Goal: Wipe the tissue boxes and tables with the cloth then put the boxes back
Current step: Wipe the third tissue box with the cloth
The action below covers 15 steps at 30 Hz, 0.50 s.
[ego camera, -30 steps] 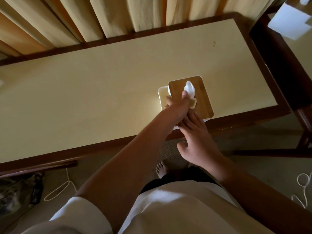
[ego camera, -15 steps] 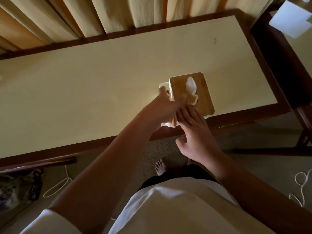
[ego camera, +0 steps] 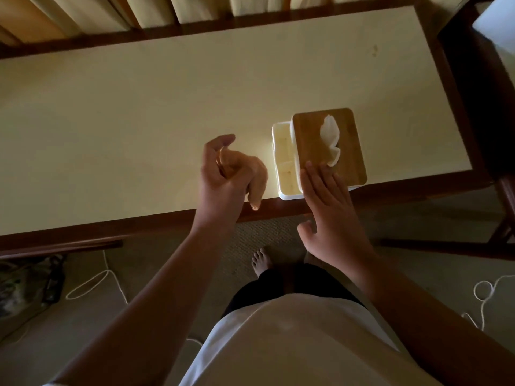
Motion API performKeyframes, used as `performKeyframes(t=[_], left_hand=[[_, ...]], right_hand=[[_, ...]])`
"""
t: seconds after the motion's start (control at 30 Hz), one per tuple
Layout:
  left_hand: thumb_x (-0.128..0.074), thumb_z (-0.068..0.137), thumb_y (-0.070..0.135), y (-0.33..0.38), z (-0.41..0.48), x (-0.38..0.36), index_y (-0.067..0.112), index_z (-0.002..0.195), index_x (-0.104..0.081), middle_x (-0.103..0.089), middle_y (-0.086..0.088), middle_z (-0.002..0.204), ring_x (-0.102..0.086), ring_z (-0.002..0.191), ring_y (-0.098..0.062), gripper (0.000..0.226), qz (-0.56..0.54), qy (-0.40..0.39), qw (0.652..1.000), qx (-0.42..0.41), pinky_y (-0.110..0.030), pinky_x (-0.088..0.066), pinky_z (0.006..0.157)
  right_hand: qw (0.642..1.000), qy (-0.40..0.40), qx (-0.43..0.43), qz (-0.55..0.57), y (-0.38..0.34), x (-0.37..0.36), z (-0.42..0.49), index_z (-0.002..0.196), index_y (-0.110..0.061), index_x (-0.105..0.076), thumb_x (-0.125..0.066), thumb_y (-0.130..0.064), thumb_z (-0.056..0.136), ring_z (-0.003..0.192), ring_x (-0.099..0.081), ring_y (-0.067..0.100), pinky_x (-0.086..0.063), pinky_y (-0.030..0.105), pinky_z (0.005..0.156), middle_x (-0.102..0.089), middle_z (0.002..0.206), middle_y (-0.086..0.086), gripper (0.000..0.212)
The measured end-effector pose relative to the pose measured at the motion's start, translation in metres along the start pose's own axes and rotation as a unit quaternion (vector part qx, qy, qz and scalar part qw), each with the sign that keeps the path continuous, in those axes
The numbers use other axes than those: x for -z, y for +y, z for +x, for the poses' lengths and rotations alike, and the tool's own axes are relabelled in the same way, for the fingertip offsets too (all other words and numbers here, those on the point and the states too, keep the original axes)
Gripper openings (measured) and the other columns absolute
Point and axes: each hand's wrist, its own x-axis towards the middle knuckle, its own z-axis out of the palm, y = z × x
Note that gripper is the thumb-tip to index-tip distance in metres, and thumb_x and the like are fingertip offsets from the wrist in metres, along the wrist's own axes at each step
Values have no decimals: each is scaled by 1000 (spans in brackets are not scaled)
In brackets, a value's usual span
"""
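Tissue box (ego camera: 308, 135); cloth (ego camera: 257, 176) beside; curtains (ego camera: 200, 9) behind table (ego camera: 139, 107)

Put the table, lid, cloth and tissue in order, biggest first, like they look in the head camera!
1. table
2. lid
3. cloth, though it is bunched in the left hand and partly hidden
4. tissue; only the part poking out of the lid shows

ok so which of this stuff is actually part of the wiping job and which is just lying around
Part of the job: tissue box, under the right hand's flat fingers; cloth, gripped in the left hand; table.

Just lying about: white cord on the floor; dark bundle on the floor at the left; curtain behind the table.
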Motion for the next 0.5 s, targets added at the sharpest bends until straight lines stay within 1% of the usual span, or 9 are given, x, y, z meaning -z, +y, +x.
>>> performKeyframes(t=[0.07,0.13,0.2,0.27,0.3,0.33,0.4,0.47,0.5], left_hand=[[-48,86,-26,0,-5,-8,5,127,-39,-52,-31,57,-51,56,-52,52,17,-10,1000,-6,-61,-50,75],[-50,86,-26,0,-9,-17,2,123,-42,-59,-31,70,-58,65,-53,47,54,-21,998,-18,-58,-57,80],[-58,89,-17,0,-10,-27,6,123,-44,-66,-19,88,-68,81,-42,44,128,-19,991,-20,-50,-63,81],[-63,92,-6,-5,-5,-35,11,129,-44,-69,-8,95,-72,83,-28,45,217,-38,975,-37,-50,-63,72],[-64,93,0,-9,-2,-37,12,131,-44,-69,-4,96,-72,83,-24,44,282,-44,956,-67,-49,-62,70],[-64,95,8,-14,0,-38,13,133,-45,-70,-3,101,-71,87,-22,43,367,-41,922,-115,-49,-60,71],[-61,98,24,-26,5,-34,18,134,-51,-69,-3,119,-65,102,-25,38,545,-19,816,-193,-46,-52,82],[-57,101,37,-33,9,-28,24,130,-62,-67,0,124,-59,109,-26,33,650,-9,736,-189,-45,-44,86],[-57,100,40,-35,9,-25,28,128,-66,-66,2,122,-58,109,-26,33,677,-16,714,-179,-45,-43,86]], right_hand=[[1000,6,-2,4,-1,0,1,163,-5,-22,-73,-20,86,161,-7,26,-12,51,130,-15,173,10,93],[1000,12,-5,11,-2,0,1,163,-4,-24,-73,-18,85,161,-8,26,-14,52,129,-17,172,10,92],[1000,19,-1,25,-2,0,1,162,-5,-29,-73,-14,83,160,-10,27,-17,55,128,-20,172,10,91],[999,26,2,38,-1,0,2,160,-6,-34,-72,-11,81,160,-13,27,-19,55,127,-22,171,10,88],[999,27,1,40,-2,0,2,160,-7,-34,-72,-11,81,160,-13,26,-19,55,127,-23,171,9,88],[999,25,-2,39,-2,0,2,160,-7,-33,-73,-11,81,160,-12,26,-19,55,127,-22,171,9,89],[999,26,-6,39,-2,0,2,162,-7,-29,-73,-12,81,161,-11,25,-19,55,128,-20,172,8,92],[999,27,-5,42,-2,0,2,162,-7,-27,-73,-13,81,161,-10,25,-18,55,127,-19,172,8,93],[999,26,-3,41,-1,-1,2,162,-7,-27,-73,-13,81,161,-11,25,-18,55,128,-19,172,9,94]])
